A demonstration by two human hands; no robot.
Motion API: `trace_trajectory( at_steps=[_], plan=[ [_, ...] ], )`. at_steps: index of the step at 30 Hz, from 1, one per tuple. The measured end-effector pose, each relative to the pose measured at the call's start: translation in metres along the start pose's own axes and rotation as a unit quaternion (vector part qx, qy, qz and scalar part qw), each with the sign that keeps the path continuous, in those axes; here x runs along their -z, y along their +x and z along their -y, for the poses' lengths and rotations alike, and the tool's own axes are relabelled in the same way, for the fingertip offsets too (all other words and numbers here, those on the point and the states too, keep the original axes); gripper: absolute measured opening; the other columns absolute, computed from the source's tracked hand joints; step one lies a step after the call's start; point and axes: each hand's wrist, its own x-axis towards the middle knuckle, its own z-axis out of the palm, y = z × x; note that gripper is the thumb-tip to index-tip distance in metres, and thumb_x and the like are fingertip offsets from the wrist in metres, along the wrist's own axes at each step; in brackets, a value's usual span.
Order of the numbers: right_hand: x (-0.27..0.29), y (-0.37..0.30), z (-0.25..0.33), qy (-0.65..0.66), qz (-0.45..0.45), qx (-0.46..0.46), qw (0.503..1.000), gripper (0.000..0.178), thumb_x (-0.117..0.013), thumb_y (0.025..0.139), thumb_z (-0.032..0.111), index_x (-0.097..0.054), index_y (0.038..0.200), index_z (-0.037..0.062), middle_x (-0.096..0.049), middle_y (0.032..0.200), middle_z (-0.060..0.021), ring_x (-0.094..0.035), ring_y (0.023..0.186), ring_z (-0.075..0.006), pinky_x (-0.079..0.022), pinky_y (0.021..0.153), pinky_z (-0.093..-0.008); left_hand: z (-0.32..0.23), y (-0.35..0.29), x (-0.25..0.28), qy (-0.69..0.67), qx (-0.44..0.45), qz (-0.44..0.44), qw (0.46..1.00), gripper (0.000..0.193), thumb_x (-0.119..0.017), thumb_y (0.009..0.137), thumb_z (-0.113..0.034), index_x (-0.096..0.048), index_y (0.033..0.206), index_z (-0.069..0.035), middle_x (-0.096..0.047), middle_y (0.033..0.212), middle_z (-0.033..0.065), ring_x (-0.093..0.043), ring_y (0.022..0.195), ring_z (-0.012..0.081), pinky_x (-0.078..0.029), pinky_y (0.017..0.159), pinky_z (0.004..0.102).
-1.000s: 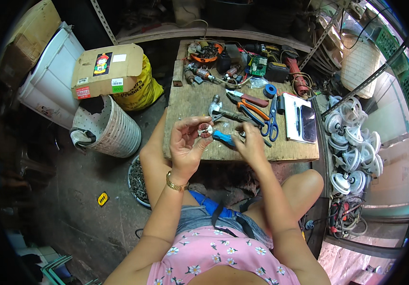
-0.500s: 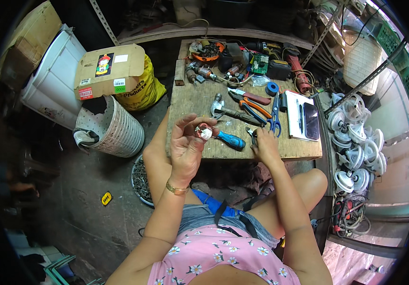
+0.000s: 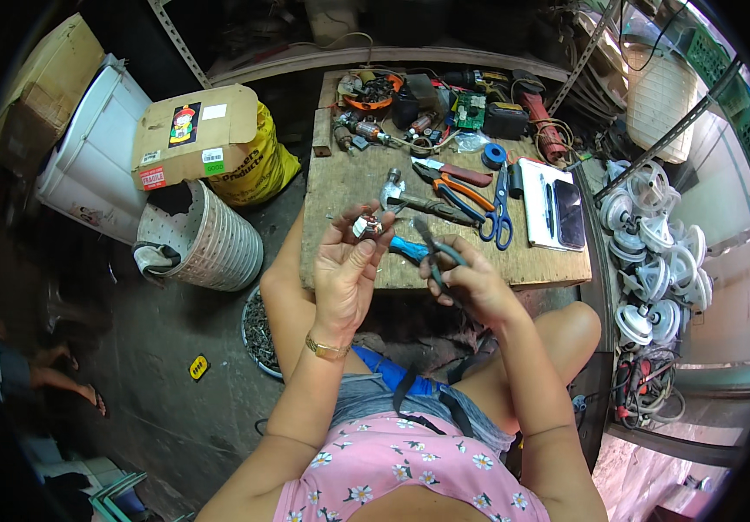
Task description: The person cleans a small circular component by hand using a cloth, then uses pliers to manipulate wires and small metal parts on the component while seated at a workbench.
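My left hand is raised over the near edge of the low wooden table. Its fingers and thumb pinch a small round copper-wound part with a whitish face, perhaps from a motor. Just to its right, my right hand grips small dark-handled cutting pliers, jaws tilted up and toward the part but apart from it. Behind the pliers lies a blue-handled screwdriver, partly covered. A hammer, orange-handled pliers, blue scissors and a red-brown-handled knife lie farther back.
Small motors, an orange bowl and a green circuit board crowd the table's far side. A phone lies at the right. A white perforated bin stands left; a basin of dark scraps sits by my leg.
My right hand has picked the cutting pliers up off the table and brought them closer to my left hand. The copper-wound part has been turned and shifted slightly left.
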Motion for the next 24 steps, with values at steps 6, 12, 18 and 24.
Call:
trace_trajectory(
  at_steps=[6, 12, 18, 24],
  plan=[
    [-0.007, -0.002, 0.008, -0.104, 0.026, 0.017, 0.994, 0.020, -0.049, 0.080, 0.004, -0.054, 0.099, 0.0027, -0.065, 0.093, -0.0116, -0.057, 0.076, -0.0116, -0.046, 0.065, -0.0257, -0.002, 0.003, 0.006, 0.109, -0.040, 0.034, 0.993, 0.045, -0.066, 0.087, 0.002, -0.049, 0.129, -0.001, -0.058, 0.123, 0.0120, -0.062, 0.106, 0.0209, -0.052, 0.096, 0.0357],
    [-0.021, -0.001, 0.010, -0.301, -0.006, 0.168, 0.939, 0.026, -0.046, 0.077, -0.003, -0.060, 0.099, -0.0003, -0.066, 0.096, -0.0137, -0.060, 0.080, -0.0248, -0.049, 0.079, -0.0343, -0.003, 0.000, 0.009, 0.173, -0.027, 0.024, 0.984, 0.044, -0.066, 0.086, 0.003, -0.050, 0.127, 0.001, -0.057, 0.125, 0.0110, -0.061, 0.102, 0.0153, -0.051, 0.093, 0.0307],
    [-0.032, -0.002, 0.009, -0.577, -0.068, 0.335, 0.742, 0.036, -0.052, 0.073, -0.007, -0.057, 0.108, -0.0020, -0.059, 0.111, -0.0199, -0.055, 0.095, -0.0411, -0.046, 0.084, -0.0454, -0.002, 0.002, 0.012, 0.253, -0.042, 0.040, 0.966, 0.041, -0.063, 0.086, 0.007, -0.052, 0.126, 0.001, -0.057, 0.127, 0.0109, -0.058, 0.108, 0.0151, -0.049, 0.095, 0.0289],
    [-0.034, -0.003, 0.009, -0.632, -0.087, 0.331, 0.696, 0.031, -0.056, 0.073, -0.004, -0.056, 0.105, -0.0014, -0.057, 0.110, -0.0192, -0.055, 0.094, -0.0403, -0.046, 0.083, -0.0472, 0.000, 0.002, 0.010, 0.287, -0.045, 0.062, 0.955, 0.041, -0.062, 0.086, 0.008, -0.052, 0.126, 0.001, -0.057, 0.126, 0.0114, -0.056, 0.115, 0.0169, -0.048, 0.097, 0.0301]
  ],
)
